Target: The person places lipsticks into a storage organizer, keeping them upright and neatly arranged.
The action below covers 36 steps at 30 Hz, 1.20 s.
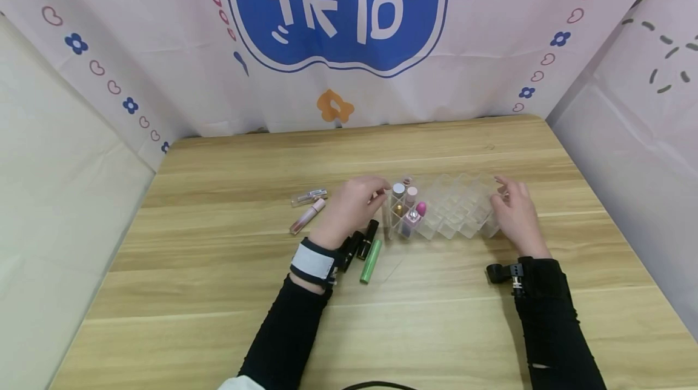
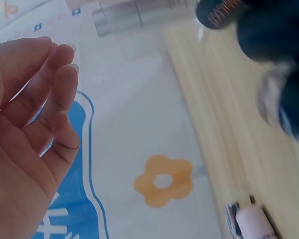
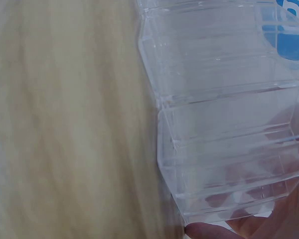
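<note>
A clear plastic lipstick organizer [image 1: 455, 205] with diamond-shaped compartments stands on the table; its left end holds several cosmetics, among them a tube with a bright pink cap [image 1: 421, 208] and one with a silvery cap [image 1: 398, 189]. At its right end my right hand [image 1: 517, 217] grips the side wall, thumb and fingers [image 3: 209, 232] at the edge in the right wrist view. Beside the left end is my left hand [image 1: 351, 205], fingers loosely bent; the left wrist view shows nothing between them. Whether they touch the organizer I cannot tell.
Near my left wrist lie a green tube [image 1: 371, 261] and black tubes [image 1: 368, 240], partly covered by the hand. Left of that hand are a pinkish lip gloss tube [image 1: 308, 216] and a clear tube [image 1: 308, 197]. A printed cloth [image 1: 180, 75] hangs behind the table.
</note>
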Motion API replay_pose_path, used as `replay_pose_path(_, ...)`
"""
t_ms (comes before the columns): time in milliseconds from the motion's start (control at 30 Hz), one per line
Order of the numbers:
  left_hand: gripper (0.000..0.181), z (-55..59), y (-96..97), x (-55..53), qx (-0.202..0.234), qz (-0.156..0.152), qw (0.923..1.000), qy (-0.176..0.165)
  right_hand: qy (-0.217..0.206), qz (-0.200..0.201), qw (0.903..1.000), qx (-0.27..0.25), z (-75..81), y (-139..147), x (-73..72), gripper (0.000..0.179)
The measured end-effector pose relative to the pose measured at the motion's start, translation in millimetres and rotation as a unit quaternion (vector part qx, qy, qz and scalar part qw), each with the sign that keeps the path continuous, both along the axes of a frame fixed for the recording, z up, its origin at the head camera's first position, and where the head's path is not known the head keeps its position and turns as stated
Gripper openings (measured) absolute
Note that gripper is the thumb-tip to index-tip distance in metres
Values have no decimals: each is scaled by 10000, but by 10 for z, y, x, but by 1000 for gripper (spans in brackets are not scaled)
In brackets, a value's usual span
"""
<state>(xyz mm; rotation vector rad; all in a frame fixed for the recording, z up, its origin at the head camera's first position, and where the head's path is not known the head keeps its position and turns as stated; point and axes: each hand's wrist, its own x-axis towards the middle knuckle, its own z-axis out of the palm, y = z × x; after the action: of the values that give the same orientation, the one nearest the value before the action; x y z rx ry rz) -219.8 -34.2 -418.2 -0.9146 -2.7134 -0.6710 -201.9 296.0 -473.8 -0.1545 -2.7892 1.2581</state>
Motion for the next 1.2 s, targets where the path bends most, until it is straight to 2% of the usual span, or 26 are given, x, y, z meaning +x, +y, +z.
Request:
replay_pose_path(267,18,-83,-203,-26,-66,378,9993,48,28,13,10000,-7,-6,7,-8,53)
replay_pose_path(667,16,-172,-458,-49,-254,676,9973,156,55,15,10000,-28,-46,8,9,53)
replay_pose_path(933,20,-198,-617,-44,-454,1012,9938,-23,-5,21,10000,-17,-21,-4,4,53)
replay_pose_path(1200,24,-265,-799,-57,-274,1220,9919,-213,95,-29,10000,9,-14,3,-9,53)
